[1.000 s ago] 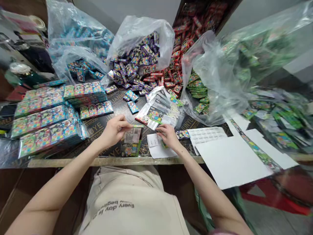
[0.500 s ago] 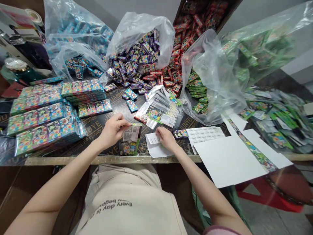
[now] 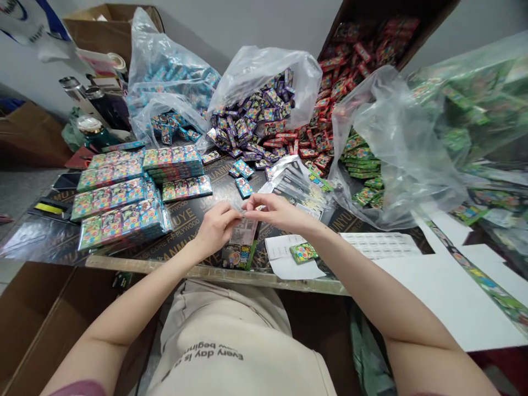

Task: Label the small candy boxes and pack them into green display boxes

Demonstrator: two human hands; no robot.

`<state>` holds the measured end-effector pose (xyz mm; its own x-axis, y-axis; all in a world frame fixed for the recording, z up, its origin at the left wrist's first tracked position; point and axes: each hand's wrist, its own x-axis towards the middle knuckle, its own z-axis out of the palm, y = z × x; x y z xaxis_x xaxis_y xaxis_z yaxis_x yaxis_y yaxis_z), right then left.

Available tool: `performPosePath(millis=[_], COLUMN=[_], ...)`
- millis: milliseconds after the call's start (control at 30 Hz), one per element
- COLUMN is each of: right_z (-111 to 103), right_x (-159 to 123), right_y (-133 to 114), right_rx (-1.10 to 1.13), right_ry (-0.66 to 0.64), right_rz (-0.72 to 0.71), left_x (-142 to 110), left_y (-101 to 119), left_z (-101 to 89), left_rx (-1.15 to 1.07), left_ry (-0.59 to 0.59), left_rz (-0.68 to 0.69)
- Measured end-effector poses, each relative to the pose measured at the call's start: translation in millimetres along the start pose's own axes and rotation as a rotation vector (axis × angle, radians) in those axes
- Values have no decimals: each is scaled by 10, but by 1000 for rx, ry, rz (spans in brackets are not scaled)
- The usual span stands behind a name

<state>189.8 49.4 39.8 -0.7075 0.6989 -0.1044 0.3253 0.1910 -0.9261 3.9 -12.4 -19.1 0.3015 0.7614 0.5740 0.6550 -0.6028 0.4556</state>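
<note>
A flat printed plastic pouch (image 3: 240,248) with a barcode panel lies at the table's front edge. My left hand (image 3: 218,226) pinches its upper edge. My right hand (image 3: 278,213) has come to that same edge, thumb and fingertips closed there, almost touching the left fingertips; the exact grip is partly hidden. Below my right forearm lies a white paper slip (image 3: 284,269) with a small green candy box (image 3: 303,252) on it. Beyond the right hand, several more clear printed pouches (image 3: 303,184) are fanned out. Small blue boxes (image 3: 244,187) sit just past my fingers.
Wrapped sets of boxes (image 3: 119,217) are stacked at the left. Along the back stand plastic bags of blue (image 3: 173,82), purple (image 3: 264,60) and green (image 3: 437,143) boxes, with loose red boxes (image 3: 325,118) between. A label sheet (image 3: 379,245) and white card (image 3: 449,297) lie at the right.
My right hand has left the paper slip and moved left to the pouch's upper edge. A green candy box now shows on the slip. The view has shifted left.
</note>
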Motion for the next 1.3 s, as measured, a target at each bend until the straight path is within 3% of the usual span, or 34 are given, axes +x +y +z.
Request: performPosePath(millis=[133, 267, 400, 600, 733, 800, 900, 967, 1033, 1100, 1133, 1233, 1300], right_z=[40, 39, 48, 137, 226, 178, -50, -227, -336, -341, -309, -139, -25], right_x=[125, 172, 195, 206, 177, 102, -139, -368, -595, -765, -822, -910, -941], right_y=[38, 87, 107, 200, 290, 363, 587, 819, 1082, 1324, 1426, 1630, 1696], right_rx=[-76, -72, -45, 112, 399, 430, 181, -178, -507, -674, -707, -745, -763], right_ry=[-83, -97, -80, 50, 209, 263, 383, 458, 433, 334, 298, 308, 365], right_rz=[61, 91, 109, 132, 230, 281, 203, 147, 195, 275, 294, 272, 240], left_x=[-7, 1, -2, -18, -43, -75, -132, -160, -172, -171, -168, -146, -115], left_y=[-32, -5, 34, 92, 119, 68, -139, -317, -450, -499, -494, -438, -412], left_z=[5, -12, 34, 104, 84, 42, -59, -112, -113, -44, 15, 229, 350], left_rx=[-75, -107, -68, 8, 59, 92, 89, 60, 100, 188, 216, 174, 158], left_ry=[23, 46, 83, 105, 54, 39, 51, 60, 63, -60, -195, -745, -964], left_rz=[-38, -19, -84, -163, -77, -44, -121, -236, -299, -243, -173, -1, 18])
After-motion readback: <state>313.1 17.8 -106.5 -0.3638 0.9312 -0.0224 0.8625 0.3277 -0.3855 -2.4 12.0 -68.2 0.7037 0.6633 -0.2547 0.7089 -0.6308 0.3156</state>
